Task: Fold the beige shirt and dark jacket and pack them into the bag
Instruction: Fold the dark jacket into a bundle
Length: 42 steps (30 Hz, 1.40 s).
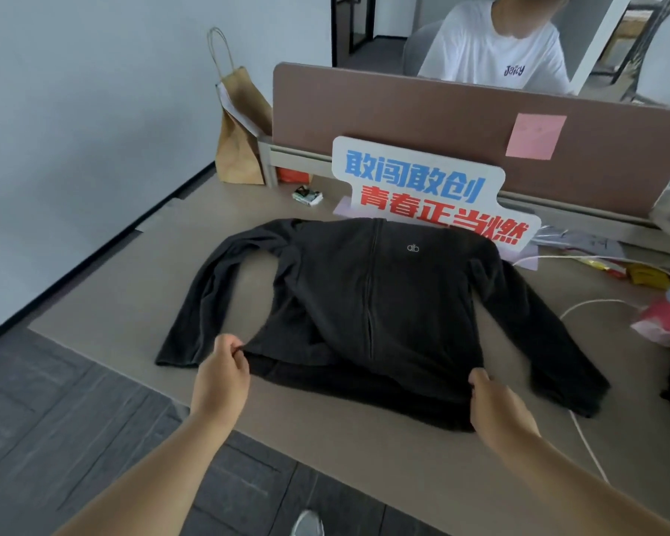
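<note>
1 dark jacket [368, 303] flat, 2 hands pinching hem: left hand [225, 375], right hand [494, 404].

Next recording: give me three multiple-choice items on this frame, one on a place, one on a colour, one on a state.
1. Where does the paper bag stand?
A. at the divider's left end
B. on the jacket
C. on the floor

2. What colour is the sticky note on the divider?
A. green
B. pink
C. blue

3. How does the dark jacket lie?
A. folded in half
B. rolled
C. spread flat, sleeves out

Key: 1 A, it stands beside the divider's left edge; 2 B, the square is pink; 3 C, left hand and right hand pinch its hem.
</note>
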Available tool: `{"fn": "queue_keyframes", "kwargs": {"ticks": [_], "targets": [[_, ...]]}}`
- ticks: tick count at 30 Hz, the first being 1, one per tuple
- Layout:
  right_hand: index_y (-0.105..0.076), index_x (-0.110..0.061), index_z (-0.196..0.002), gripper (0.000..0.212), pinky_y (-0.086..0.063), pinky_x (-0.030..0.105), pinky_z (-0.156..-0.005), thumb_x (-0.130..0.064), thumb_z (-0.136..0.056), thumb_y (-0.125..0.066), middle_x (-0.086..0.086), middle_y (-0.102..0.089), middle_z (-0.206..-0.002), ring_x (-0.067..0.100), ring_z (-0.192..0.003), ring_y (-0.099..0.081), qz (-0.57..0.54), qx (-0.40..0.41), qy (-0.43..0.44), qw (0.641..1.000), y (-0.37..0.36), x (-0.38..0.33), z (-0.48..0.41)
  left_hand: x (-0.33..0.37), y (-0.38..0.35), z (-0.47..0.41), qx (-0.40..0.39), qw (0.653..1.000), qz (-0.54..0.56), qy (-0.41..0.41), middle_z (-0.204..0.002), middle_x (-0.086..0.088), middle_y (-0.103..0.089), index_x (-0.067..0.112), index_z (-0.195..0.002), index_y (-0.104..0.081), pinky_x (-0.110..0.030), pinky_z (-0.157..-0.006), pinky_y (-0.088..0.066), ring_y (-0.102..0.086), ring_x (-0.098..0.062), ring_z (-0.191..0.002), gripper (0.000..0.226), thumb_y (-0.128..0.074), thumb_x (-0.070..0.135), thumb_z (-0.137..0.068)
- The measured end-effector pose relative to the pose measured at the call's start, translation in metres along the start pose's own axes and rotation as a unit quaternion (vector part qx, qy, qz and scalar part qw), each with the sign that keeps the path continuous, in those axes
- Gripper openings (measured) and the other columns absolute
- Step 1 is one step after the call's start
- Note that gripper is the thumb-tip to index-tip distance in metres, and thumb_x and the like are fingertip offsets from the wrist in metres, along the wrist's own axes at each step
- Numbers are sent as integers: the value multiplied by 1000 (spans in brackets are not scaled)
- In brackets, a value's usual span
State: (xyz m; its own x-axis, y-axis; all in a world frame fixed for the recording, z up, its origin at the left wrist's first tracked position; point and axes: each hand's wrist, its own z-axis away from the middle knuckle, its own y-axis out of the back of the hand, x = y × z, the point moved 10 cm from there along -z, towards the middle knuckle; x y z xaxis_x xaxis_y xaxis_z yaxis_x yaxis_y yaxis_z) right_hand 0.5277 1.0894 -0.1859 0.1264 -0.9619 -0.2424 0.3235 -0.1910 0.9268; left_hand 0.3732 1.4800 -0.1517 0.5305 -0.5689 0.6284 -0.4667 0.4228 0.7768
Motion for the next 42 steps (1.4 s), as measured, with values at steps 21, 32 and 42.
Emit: {"fn": "queue_keyframes", "kwargs": {"ticks": [21,32,42], "targets": [[-57,-19,-126,43,-42,13,-73,-9,-86,-67,-7,-59,-101,8,-90,-56,-220,-16,46,974,13,14,32,5,-69,46,-184,941,-264,-101,-129,9,-53,28,-133,-47,-28,-87,-49,-56,-13,-110,40,-51,35,-94],[-53,-25,-135,50,-38,21,-99,-6,-88,-49,0,-51,-135,17,-123,-52,3,-167,89,982,-26,36,54,-50,-30,47,-218,954,-202,34,-109,-1,-64,19,-121,-55,-31,-80,-52,-61,-15,-92,35,-50,5,-89],[-61,-22,-122,29,-52,21,-69,-27,-95,-50,-6,-63,-106,8,-82,-64,-25,-151,124,980,9,-67,18,-47,25,2,-109,975,-32,191,-126,-21,-54,7,-139,-41,-32,-71,-41,-54,-28,-90,51,-48,7,-89]]}}
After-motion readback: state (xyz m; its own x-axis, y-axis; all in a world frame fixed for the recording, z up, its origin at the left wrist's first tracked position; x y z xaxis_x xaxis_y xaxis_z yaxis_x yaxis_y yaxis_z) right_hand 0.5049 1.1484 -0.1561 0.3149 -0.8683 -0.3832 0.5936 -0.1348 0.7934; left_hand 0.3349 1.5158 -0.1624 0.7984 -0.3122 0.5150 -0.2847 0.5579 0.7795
